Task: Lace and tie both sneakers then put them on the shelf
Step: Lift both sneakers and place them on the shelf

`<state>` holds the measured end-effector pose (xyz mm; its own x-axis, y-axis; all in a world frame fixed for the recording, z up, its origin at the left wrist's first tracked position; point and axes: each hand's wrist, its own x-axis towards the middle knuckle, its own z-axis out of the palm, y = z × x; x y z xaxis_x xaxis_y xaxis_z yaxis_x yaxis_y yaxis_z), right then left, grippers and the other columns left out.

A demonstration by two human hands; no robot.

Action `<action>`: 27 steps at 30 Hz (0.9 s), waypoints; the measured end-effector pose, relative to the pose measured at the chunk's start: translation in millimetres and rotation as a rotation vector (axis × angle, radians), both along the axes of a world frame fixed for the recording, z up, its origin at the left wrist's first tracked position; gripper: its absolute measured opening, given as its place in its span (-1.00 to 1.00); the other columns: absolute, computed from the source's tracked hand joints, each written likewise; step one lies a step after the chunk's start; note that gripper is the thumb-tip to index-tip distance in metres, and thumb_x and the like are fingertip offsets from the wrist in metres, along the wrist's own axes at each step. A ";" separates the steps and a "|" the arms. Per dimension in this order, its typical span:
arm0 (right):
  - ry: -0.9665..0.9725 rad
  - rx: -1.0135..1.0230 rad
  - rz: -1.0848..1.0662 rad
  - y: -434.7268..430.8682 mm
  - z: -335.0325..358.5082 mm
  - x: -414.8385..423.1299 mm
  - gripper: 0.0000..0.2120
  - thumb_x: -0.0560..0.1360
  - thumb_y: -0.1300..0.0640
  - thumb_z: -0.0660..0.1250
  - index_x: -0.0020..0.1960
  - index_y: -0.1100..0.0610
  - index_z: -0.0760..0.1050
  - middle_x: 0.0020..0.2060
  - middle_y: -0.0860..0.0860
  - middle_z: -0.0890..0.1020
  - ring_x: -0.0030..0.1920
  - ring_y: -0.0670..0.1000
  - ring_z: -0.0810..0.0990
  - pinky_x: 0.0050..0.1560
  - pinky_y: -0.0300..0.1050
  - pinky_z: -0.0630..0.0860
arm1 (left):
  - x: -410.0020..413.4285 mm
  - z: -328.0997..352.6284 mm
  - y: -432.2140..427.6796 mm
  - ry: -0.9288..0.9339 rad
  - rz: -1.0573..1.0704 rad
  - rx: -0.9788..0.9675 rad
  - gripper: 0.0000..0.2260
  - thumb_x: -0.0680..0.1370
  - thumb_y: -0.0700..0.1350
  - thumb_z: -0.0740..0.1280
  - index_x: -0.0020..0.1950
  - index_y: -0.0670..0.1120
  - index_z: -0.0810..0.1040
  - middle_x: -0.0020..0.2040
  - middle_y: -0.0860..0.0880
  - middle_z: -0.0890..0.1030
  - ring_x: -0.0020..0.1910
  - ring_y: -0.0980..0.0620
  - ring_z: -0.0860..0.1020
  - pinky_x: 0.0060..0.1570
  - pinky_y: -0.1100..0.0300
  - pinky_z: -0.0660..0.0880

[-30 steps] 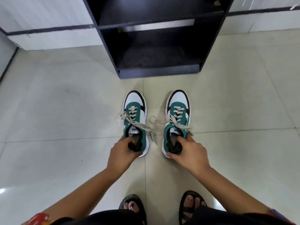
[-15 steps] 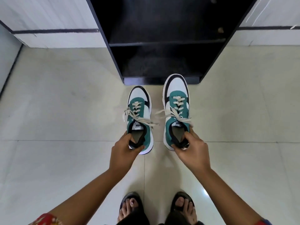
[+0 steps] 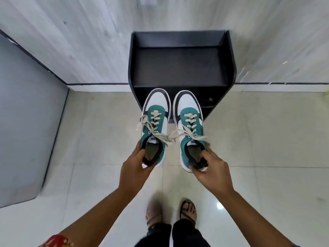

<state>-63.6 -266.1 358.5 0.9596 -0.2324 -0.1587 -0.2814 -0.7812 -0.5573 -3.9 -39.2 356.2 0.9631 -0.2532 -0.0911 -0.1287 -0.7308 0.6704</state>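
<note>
Two green, white and black sneakers with tied cream laces are held in the air, toes pointing at the black shelf [image 3: 181,66]. My left hand [image 3: 135,168] grips the heel of the left sneaker [image 3: 156,122]. My right hand [image 3: 211,168] grips the heel of the right sneaker [image 3: 189,122]. Both shoes hover side by side above the floor, just in front of the shelf's front edge. The shelf's top board is bare and seen from above; a lower level shows behind the toes.
The shelf stands against a pale wood-grain wall [image 3: 80,41]. A grey panel [image 3: 23,122] fills the left side. My sandalled feet [image 3: 187,211] stand on the glossy tiled floor [image 3: 267,139] below the shoes.
Both sneakers have been lifted off the floor and carried up and forward toward the shelf. The view has risen, and the shelf's top is now seen from above.
</note>
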 end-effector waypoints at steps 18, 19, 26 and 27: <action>-0.064 -0.024 -0.013 -1.5 25.6 245.6 -0.71 0.37 0.08 0.42 0.00 0.12 0.41 -0.05 0.07 0.63 -0.07 0.19 0.61 -0.14 -0.04 0.50 | 223.5 28.2 -45.3 -0.023 0.089 0.025 -0.76 0.37 -0.08 0.47 -0.08 -0.14 0.52 -0.05 -0.04 0.62 -0.20 -0.04 0.49 -0.21 0.22 0.37; -0.061 -0.028 -0.011 -0.8 23.7 250.2 -0.71 0.37 0.08 0.42 0.01 0.11 0.41 -0.05 0.07 0.63 -0.06 0.18 0.61 -0.13 -0.06 0.49 | 227.3 26.9 -47.2 -0.007 0.102 0.021 -0.76 0.37 -0.08 0.47 -0.07 -0.14 0.52 -0.04 -0.04 0.62 -0.20 -0.02 0.48 -0.20 0.23 0.36; -0.061 -0.035 0.003 1.2 9.9 252.1 -0.73 0.37 0.10 0.42 -0.03 0.12 0.39 -0.03 0.06 0.60 -0.06 0.19 0.60 -0.16 -0.04 0.49 | 236.1 15.4 -46.4 0.039 0.114 0.003 -0.75 0.38 -0.09 0.48 -0.03 -0.12 0.53 0.01 -0.07 0.62 -0.17 0.00 0.47 -0.14 0.22 0.41; -0.056 -0.034 0.007 1.7 9.8 250.5 -0.73 0.37 0.10 0.42 -0.02 0.12 0.39 -0.02 0.06 0.59 -0.05 0.19 0.60 -0.15 -0.04 0.50 | 234.5 16.2 -45.3 0.053 0.114 0.002 -0.75 0.37 -0.09 0.48 -0.03 -0.12 0.52 0.01 -0.07 0.62 -0.16 -0.01 0.48 -0.13 0.22 0.41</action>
